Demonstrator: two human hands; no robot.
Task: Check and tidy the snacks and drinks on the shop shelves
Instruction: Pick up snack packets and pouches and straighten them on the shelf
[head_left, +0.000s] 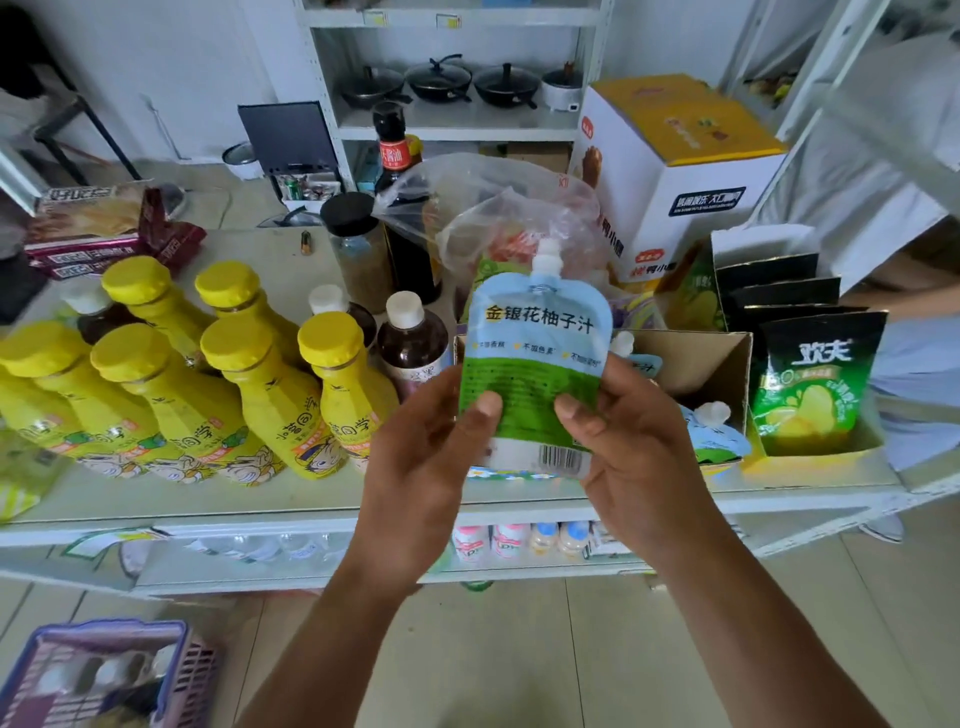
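A blue and green juice pouch (537, 343) with a white spout cap is held upright above the front of the white shelf (291, 506). My left hand (431, 452) pinches its lower left edge with the thumb on the front. My right hand (628, 447) pinches its lower right edge the same way. Behind the pouch, an open cardboard box (727, 358) holds more pouches of the same kind (714, 434). Several yellow bottles (208, 395) stand in rows at the left of the shelf, with dark drink bottles (410, 348) beside them.
A box of green chip bags (810, 384) stands at the right. A clear plastic bag (498, 208), a soy sauce bottle (397, 156) and a white carton (680, 171) sit behind. Small milk bottles (519, 540) fill the lower shelf. A purple basket (104, 670) lies on the floor.
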